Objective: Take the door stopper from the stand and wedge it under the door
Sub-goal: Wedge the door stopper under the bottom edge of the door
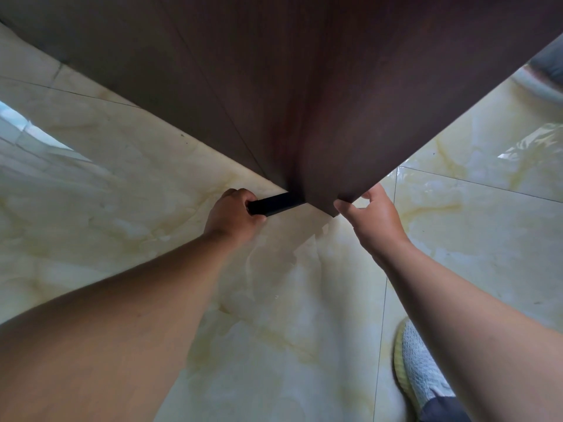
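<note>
A dark brown wooden door (335, 102) fills the upper half of the view, its bottom corner coming down to the floor near the middle. The black door stopper (275, 203) lies on the floor with its thin end under the door's lower edge. My left hand (233, 216) is shut on the stopper's thick end. My right hand (370, 216) grips the door's bottom corner, thumb on the near face and fingers behind the edge. The stand is not in view.
The floor is glossy cream marble tile (274, 315) with thin grout lines. My right foot in a grey and yellow shoe (419, 370) stands at the lower right. A dark wall panel (91, 41) runs along the upper left.
</note>
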